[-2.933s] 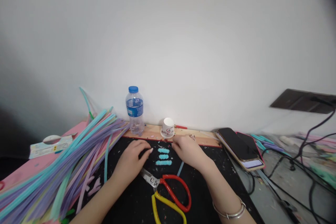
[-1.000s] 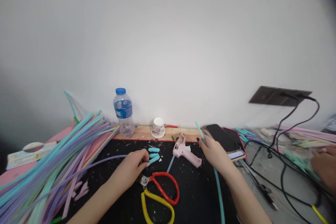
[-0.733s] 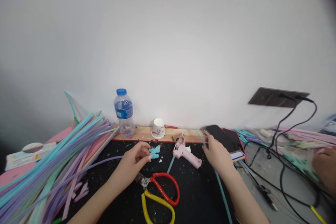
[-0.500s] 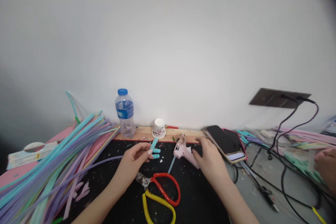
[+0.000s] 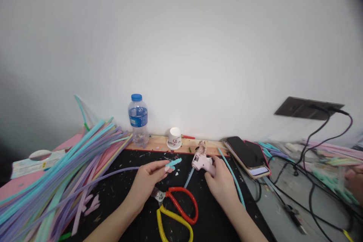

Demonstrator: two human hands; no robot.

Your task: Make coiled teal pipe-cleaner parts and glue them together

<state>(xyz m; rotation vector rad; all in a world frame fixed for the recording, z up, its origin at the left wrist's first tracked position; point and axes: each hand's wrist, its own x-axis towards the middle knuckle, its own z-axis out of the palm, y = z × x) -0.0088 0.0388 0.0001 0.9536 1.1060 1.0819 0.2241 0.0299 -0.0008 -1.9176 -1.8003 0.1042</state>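
Observation:
Between the fingertips of my left hand (image 5: 151, 176) is a small turquoise piece of bent pipe cleaner (image 5: 174, 163), its free part pointing right. My right hand (image 5: 221, 179) is closed round the handle of a pale pink glue gun (image 5: 203, 163). The gun's stained nozzle points toward the wall, and a bluish glue stick (image 5: 189, 177) sticks out of its back. Scissors (image 5: 183, 206) with one red and one yellow handle lie on the black mat (image 5: 215, 219); my left wrist partly hides their blades.
Many pastel pipe cleaners (image 5: 70, 174) are heaped at left. A water bottle (image 5: 138, 121) and an upturned paper cup (image 5: 174, 138) stand near the wall. Right are phones (image 5: 246, 155), black cables (image 5: 309, 189), a turquoise pipe cleaner (image 5: 235, 177) and another person's hand (image 5: 356, 181).
My right hand has moved onto the glue gun's handle and closed round it. The turquoise piece in my left hand has turned. The view has shifted slightly.

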